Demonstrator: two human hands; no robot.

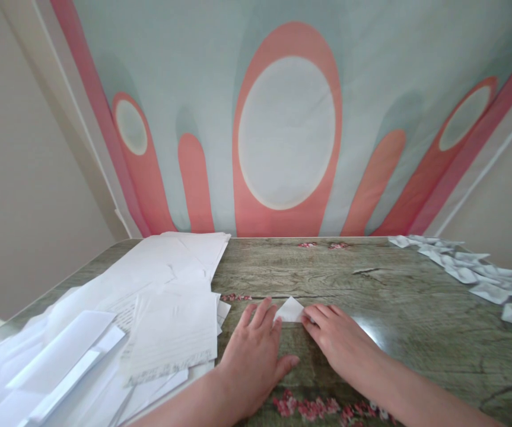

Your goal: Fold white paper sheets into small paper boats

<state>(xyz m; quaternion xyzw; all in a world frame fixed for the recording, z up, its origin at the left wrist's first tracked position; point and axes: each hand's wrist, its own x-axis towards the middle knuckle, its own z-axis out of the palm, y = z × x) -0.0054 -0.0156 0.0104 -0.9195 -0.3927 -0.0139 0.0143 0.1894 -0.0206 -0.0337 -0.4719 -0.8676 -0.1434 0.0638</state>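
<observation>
A small white folded paper (290,311) lies on the wood-patterned table between my hands, its peak pointing away from me. My left hand (254,351) rests flat with the thumb spread out, and its fingertips touch the paper's left corner. At the right corner, the bent fingers of my right hand (336,333) close on the paper. The undersides of both hands are hidden.
Loose white sheets (173,338), some with writing, are heaped on the left of the table (309,267). Several folded paper pieces (464,273) form a row along the right edge. A patterned backdrop (220,77) hangs behind.
</observation>
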